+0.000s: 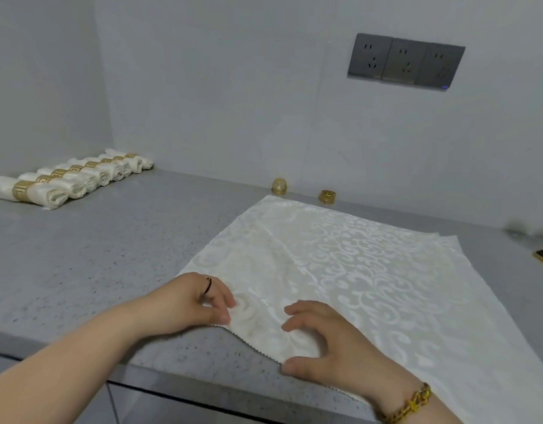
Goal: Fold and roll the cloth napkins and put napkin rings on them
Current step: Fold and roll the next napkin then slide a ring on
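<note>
Pinching the near edge of the white napkin (340, 255), the left grip (200, 301) and right grip (325, 341) both hold cloth, likely to lift it for a fold. It lies flat on the grey tabletop (111, 255). Gold napkin rings (327, 197) wait far back, handy for later.

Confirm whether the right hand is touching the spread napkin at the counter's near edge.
Touching. The head view shows the right hand with its curled fingertips pressed onto the napkin and its thumb against the near hem, with no gap visible.
</note>
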`<act>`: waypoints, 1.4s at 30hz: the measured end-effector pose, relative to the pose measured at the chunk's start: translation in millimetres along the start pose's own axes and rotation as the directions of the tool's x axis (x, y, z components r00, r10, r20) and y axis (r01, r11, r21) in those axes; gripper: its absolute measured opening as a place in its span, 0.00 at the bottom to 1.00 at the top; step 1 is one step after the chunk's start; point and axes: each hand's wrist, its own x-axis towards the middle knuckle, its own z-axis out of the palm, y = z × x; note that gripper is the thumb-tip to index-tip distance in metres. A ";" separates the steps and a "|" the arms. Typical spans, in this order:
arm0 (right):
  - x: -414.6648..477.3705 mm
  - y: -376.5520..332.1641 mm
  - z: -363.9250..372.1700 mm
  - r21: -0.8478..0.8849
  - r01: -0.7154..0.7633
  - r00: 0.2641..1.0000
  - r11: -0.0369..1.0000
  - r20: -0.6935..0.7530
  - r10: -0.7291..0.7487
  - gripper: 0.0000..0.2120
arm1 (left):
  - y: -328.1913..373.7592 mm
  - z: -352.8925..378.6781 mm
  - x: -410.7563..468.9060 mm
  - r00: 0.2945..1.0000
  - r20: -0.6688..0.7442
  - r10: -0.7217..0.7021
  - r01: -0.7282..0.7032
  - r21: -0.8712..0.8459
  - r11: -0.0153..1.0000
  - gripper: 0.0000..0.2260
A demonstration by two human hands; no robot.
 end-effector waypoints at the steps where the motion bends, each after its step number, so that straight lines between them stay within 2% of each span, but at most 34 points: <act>1: -1.2 0.7 -0.2 0.007 0.007 1.000 1.000 -0.005 -0.007 0.22 | 1.5 -0.4 1.3 1.000 -0.001 -0.002 0.002 -0.020 1.000 0.19; 4: -1.5 4.2 1.9 0.044 0.036 0.998 0.998 -0.060 -0.033 0.14 | 8.1 -2.5 5.6 0.999 -0.031 0.015 -0.016 -0.027 0.999 0.17; 6: -1.2 8.8 5.2 0.153 0.032 0.991 0.988 -0.131 -0.011 0.13 | 14.2 -2.8 9.4 0.997 -0.065 0.040 -0.040 -0.001 0.999 0.14; 8: -0.8 9.9 5.0 0.279 -0.010 0.982 0.960 -0.177 0.062 0.15 | 19.5 -2.2 12.0 0.994 -0.085 0.075 -0.072 0.038 0.997 0.11; 10: -0.2 8.2 -1.4 0.360 -0.065 0.966 0.931 -0.213 0.150 0.14 | 24.2 -2.6 13.0 0.995 -0.049 0.090 -0.084 0.116 0.990 0.07; 12: 0.6 7.6 -9.0 0.445 -0.100 0.945 0.890 -0.237 0.225 0.12 | 24.6 -5.0 13.7 0.996 -0.007 0.086 -0.082 0.227 0.971 0.11; 14: 1.0 8.4 -13.2 0.507 -0.122 0.932 0.853 -0.236 0.274 0.11 | 24.0 -10.9 14.2 0.995 -0.054 0.084 -0.066 0.275 0.959 0.12; 16: 0.2 9.0 -15.0 0.542 -0.138 0.929 0.829 -0.218 0.297 0.11 | 24.9 -18.6 13.5 0.990 -0.129 0.053 -0.026 0.201 0.979 0.12; 19: -1.2 6.4 -15.9 0.591 -0.142 0.935 0.794 -0.182 0.303 0.10 | 22.6 -31.3 11.1 0.979 -0.203 -0.024 0.023 -0.008 1.000 0.21; 21: -1.5 5.2 -14.5 0.596 -0.145 0.943 0.790 -0.160 0.293 0.09 | 21.6 -36.5 9.0 0.968 -0.244 -0.065 0.044 -0.092 0.995 0.22; 23: -2.2 3.5 -13.1 0.561 -0.151 0.951 0.814 -0.141 0.274 0.05 | 21.5 -38.0 7.5 0.964 -0.246 -0.097 0.070 -0.117 0.991 0.21; 25: -3.3 -2.4 -14.5 0.496 -0.138 0.966 0.857 -0.124 0.227 0.06 | 24.3 -37.8 6.9 0.969 -0.222 -0.105 0.084 -0.101 0.991 0.21; 28: -4.0 -23.5 -19.6 0.359 -0.106 0.989 0.927 -0.055 0.134 0.21 | 37.4 -37.5 5.2 0.974 -0.214 -0.076 0.064 -0.062 0.996 0.23; 30: -2.1 -39.4 -20.2 0.111 -0.086 0.995 0.990 -0.045 0.091 0.23 | 46.4 -37.9 6.5 0.972 -0.231 -0.041 0.043 0.002 0.999 0.23; 32: -2.1 -51.6 -22.4 -0.180 -0.034 0.996 0.983 -0.086 0.019 0.15 | 53.9 -39.2 6.9 0.963 -0.271 0.000 0.016 0.055 0.998 0.18; 33: -3.3 -53.0 -24.7 -0.253 -0.030 0.995 0.967 -0.101 0.005 0.09 | 55.4 -40.7 7.4 0.955 -0.297 0.013 0.006 0.064 0.998 0.14; 35: -10.1 -47.0 -31.9 -0.327 -0.083 0.993 0.941 -0.108 0.050 0.03 | 55.7 -44.4 7.1 0.934 -0.358 0.019 0.000 0.054 0.999 0.13; 37: -22.6 -33.2 -43.3 -0.373 -0.202 0.979 0.906 -0.083 0.185 0.02 | 52.8 -47.5 4.7 0.919 -0.394 0.000 0.014 0.033 0.999 0.14; 40: -50.4 -8.8 -62.9 -0.433 -0.359 0.933 0.827 -0.128 0.338 0.13 | 47.7 -48.8 -0.5 0.909 -0.416 -0.029 0.025 -0.015 1.000 0.18; 42: -68.0 4.5 -74.5 -0.425 -0.444 0.895 0.789 -0.165 0.415 0.18 | 41.6 -49.4 -2.4 0.897 -0.434 -0.081 0.053 -0.075 0.996 0.16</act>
